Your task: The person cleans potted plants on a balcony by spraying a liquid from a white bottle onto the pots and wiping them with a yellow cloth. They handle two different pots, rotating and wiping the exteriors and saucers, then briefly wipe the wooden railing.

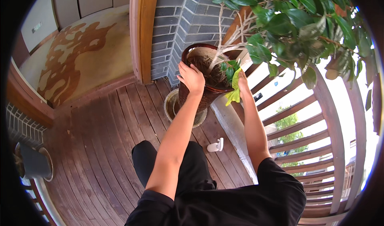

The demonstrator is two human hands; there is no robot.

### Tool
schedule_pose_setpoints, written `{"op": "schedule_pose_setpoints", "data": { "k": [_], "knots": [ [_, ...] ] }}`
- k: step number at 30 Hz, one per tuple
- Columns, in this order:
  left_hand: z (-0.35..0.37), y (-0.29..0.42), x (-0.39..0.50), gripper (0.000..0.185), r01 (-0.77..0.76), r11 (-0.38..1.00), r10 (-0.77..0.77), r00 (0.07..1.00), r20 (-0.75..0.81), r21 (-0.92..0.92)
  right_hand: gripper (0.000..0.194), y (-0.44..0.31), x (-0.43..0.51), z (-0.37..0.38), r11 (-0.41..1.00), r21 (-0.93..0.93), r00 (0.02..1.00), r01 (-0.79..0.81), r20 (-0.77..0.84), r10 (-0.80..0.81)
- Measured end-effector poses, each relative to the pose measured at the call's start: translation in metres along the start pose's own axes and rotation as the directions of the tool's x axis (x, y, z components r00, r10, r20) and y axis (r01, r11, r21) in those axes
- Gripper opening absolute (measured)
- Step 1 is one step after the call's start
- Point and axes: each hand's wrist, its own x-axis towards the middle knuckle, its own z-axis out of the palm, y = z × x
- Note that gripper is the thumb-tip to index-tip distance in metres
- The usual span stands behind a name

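Observation:
A dark brown glazed plant pot (195, 98) stands in front of me on a round saucer (170, 104). Pale stems of a leafy shrub (216, 56) rise from its soil. My left hand (192, 77) lies over the left side of the pot's rim, fingers across the edge. At the rim's right side my right hand (243, 83) holds a yellow-green cloth (234, 89) against the pot; its fingers are partly hidden by cloth and leaves. A small white spray bottle (213, 147) lies on the deck close to my knee.
Wooden railing slats (294, 115) run along the right, above a pale ledge (229, 124). Grey brick wall (177, 31) and a wooden door frame (147, 34) stand behind the pot. Wooden deck boards (99, 142) stretch left, where a grey planter (36, 163) stands. Foliage (279, 25) overhangs the upper right.

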Motion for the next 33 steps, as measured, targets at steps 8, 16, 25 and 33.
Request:
{"op": "schedule_pose_setpoints", "data": {
  "k": [8, 16, 25, 33],
  "knots": [
    [0.003, -0.003, -0.014, 0.045, -0.093, 0.996, 0.094, 0.994, -0.064, 0.010, 0.046, -0.020, 0.099, -0.017, 0.874, -0.483, 0.935, 0.050, 0.329, 0.128],
    [0.005, 0.001, -0.010, 0.061, -0.074, 0.997, 0.074, 0.996, -0.047, 0.003, 0.043, -0.044, 0.114, 0.007, 0.933, -0.353, 0.844, -0.068, 0.478, 0.242],
    [0.001, -0.002, -0.008, 0.058, -0.069, 0.998, 0.068, 0.997, -0.021, -0.005, 0.035, -0.035, 0.004, -0.011, 0.978, -0.077, 0.968, -0.192, 0.149, 0.202],
    [0.002, -0.004, -0.013, 0.044, -0.104, 0.995, 0.103, 0.994, -0.032, -0.008, 0.050, -0.032, 0.109, -0.013, 0.930, -0.360, 0.901, -0.080, 0.372, 0.221]
  ]
}}
